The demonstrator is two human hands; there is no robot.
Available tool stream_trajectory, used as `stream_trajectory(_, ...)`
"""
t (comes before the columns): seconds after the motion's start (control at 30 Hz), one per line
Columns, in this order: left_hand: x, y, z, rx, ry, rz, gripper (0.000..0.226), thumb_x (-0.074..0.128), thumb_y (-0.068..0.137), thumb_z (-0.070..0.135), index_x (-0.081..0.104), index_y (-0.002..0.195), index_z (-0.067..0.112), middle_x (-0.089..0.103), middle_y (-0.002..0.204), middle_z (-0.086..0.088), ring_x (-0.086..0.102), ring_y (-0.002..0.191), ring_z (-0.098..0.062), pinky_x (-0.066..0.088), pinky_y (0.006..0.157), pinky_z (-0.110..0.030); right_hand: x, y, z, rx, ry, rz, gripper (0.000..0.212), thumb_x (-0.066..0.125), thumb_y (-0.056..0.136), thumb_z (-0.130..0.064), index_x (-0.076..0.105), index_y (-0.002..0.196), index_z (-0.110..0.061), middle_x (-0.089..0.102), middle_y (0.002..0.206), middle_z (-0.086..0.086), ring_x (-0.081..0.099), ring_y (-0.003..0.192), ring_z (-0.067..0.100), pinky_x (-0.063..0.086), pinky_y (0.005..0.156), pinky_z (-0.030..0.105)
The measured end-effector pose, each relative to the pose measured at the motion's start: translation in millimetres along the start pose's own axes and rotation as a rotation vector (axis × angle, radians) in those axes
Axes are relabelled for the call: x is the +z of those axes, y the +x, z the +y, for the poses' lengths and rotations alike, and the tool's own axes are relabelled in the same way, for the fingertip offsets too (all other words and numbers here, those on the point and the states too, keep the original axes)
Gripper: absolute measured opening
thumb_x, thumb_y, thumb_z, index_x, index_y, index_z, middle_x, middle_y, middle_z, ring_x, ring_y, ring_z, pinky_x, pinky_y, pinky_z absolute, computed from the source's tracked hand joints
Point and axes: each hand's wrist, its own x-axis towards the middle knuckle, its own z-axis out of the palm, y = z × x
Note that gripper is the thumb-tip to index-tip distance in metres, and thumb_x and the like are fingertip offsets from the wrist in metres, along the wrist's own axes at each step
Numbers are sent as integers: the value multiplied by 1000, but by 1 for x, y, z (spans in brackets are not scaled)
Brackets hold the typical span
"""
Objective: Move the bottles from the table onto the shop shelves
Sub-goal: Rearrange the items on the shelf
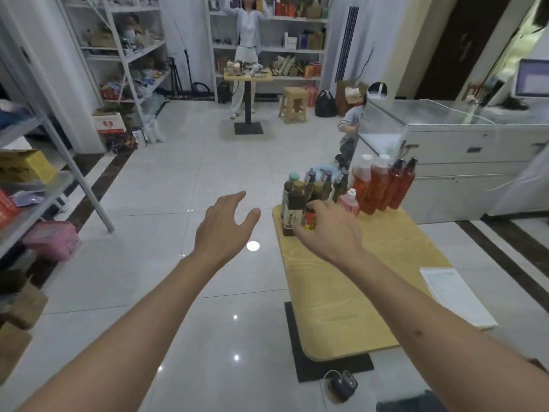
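Note:
Several bottles stand clustered at the far end of the yellow wooden table: dark sauce bottles, a small pink bottle and tall orange-red bottles. My right hand reaches into the cluster, thumb and fingers curled round a short red-labelled bottle, which it mostly hides. My left hand hovers over the floor left of the table, fingers spread and holding nothing. Shop shelves stand at the left.
More white shelving lines the back wall. A person stands behind a small table there, and another crouches beside the grey counter. A paper sheet lies on the table's right edge. A dark gadget lies on the floor.

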Motion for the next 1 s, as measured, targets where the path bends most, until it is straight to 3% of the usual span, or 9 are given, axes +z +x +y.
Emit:
stream_trajectory(0.17, 48, 5, 24, -47, -3, -61, 58, 48, 99, 56, 39, 152, 33, 37, 159, 8, 33, 146, -19, 34, 112, -43, 9, 8, 52, 36, 24, -59, 55, 56, 88, -59, 60, 130, -23, 63, 126, 0, 56, 119, 21, 42, 96, 39)
stream_trajectory(0.3, 76, 16, 32, -75, -7, -120, 61, 47, 98, 59, 38, 153, 33, 37, 159, 8, 34, 145, -20, 35, 112, -45, 18, 19, 79, 55, 73, -72, 56, 57, 87, -57, 59, 132, -24, 64, 128, -3, 57, 119, 20, 45, 97, 39)
stream_trajectory(0.53, 105, 62, 37, -46, -24, -216, 57, 48, 99, 56, 39, 151, 36, 39, 157, 10, 36, 143, -17, 35, 110, -41, 39, 53, 101, 167, 92, -121, 65, 55, 83, -60, 56, 139, -27, 61, 134, -3, 54, 125, 20, 45, 102, 43)
stream_trajectory(0.7, 119, 97, 45, -36, -63, -285, 55, 49, 100, 53, 41, 151, 32, 42, 156, 6, 38, 142, -17, 36, 111, -43, 51, 80, 111, 240, 112, -153, 61, 53, 83, -60, 58, 131, -24, 62, 129, -1, 55, 121, 23, 47, 98, 44)
stream_trajectory(0.8, 128, 112, 56, -14, -140, -325, 46, 50, 103, 44, 49, 146, 28, 51, 143, 7, 46, 129, -12, 36, 100, -31, 56, 96, 114, 269, 143, -164, 55, 54, 80, -58, 61, 122, -22, 65, 121, -1, 57, 114, 23, 50, 92, 43)
stream_trajectory(0.9, 139, 129, 70, -31, -239, -366, 32, 49, 106, 27, 58, 136, 23, 56, 110, 19, 50, 98, 1, 37, 88, -25, 62, 115, 118, 283, 186, -168, 55, 55, 80, -57, 61, 123, -23, 66, 118, -3, 59, 113, 23, 51, 89, 41)
stream_trajectory(1.0, 155, 149, 76, -60, -296, -412, 36, 45, 107, 28, 54, 142, 22, 60, 126, 8, 57, 108, -7, 47, 94, -30, 72, 138, 123, 296, 221, -182, 62, 57, 82, -59, 58, 133, -24, 64, 125, -4, 58, 119, 23, 51, 91, 40)
